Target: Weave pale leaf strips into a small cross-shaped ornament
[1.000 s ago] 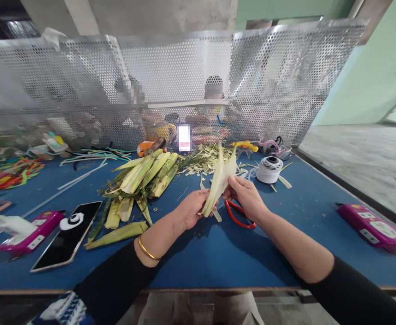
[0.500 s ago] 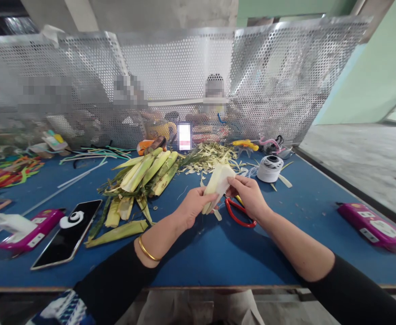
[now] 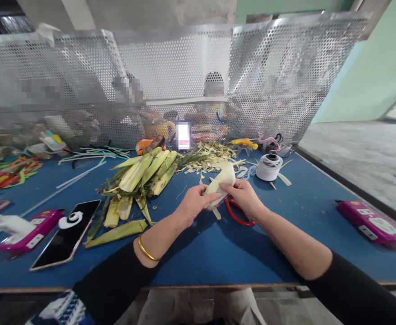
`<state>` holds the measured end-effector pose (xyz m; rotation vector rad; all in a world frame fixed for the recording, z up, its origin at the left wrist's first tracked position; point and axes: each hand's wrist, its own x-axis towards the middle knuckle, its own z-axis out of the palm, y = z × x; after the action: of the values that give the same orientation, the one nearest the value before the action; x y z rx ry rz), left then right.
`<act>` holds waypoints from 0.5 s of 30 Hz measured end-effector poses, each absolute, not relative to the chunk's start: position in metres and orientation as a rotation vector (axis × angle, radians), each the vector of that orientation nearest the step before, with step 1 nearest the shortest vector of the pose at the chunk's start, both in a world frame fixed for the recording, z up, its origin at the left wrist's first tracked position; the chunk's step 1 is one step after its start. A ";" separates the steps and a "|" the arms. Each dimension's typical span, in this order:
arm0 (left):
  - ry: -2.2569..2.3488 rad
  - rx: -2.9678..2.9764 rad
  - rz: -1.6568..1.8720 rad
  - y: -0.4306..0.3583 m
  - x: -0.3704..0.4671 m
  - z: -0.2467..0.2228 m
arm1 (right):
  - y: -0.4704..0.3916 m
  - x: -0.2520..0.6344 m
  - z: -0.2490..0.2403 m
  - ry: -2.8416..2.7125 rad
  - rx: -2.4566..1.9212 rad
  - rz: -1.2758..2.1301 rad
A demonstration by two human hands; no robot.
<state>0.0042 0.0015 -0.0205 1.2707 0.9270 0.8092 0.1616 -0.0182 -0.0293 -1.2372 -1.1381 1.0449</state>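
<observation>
A pale corn husk [image 3: 225,175] is held up between both hands over the middle of the blue table. My left hand [image 3: 195,203] pinches its lower left end, thumb on top. With the thumb pressed on its face, my right hand [image 3: 246,195] grips the right edge. Red-handled scissors [image 3: 237,213] lie on the table just under my right hand, their blades mostly hidden. To the left rests a heap of green and yellow corn husks [image 3: 147,174]. Behind the held husk spreads a pile of shredded husk scraps [image 3: 208,155].
A white spool of thread [image 3: 269,167] stands at the right. Purple packs [image 3: 372,222] lie at both sides. A black phone [image 3: 67,234] rests at the left, near coloured strips [image 3: 11,170]. A perforated metal screen [image 3: 181,58] closes off the back, with people behind it.
My right thumb has moved inward and down onto the husk's face. The husk's upper part now bends over to the right. My left hand keeps its grip.
</observation>
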 end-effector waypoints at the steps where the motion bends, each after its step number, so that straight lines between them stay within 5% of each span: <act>1: 0.936 1.302 0.838 0.003 0.004 -0.022 | -0.018 0.162 -0.030 -1.130 -1.240 1.065; 15: 1.231 1.490 1.049 0.045 -0.026 -0.011 | -0.014 0.177 -0.019 -0.914 -1.162 1.100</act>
<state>-0.0261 0.0454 -0.0109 1.4895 1.2311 1.0486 0.1768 -0.0139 -0.0189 -1.1622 -0.9141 1.1000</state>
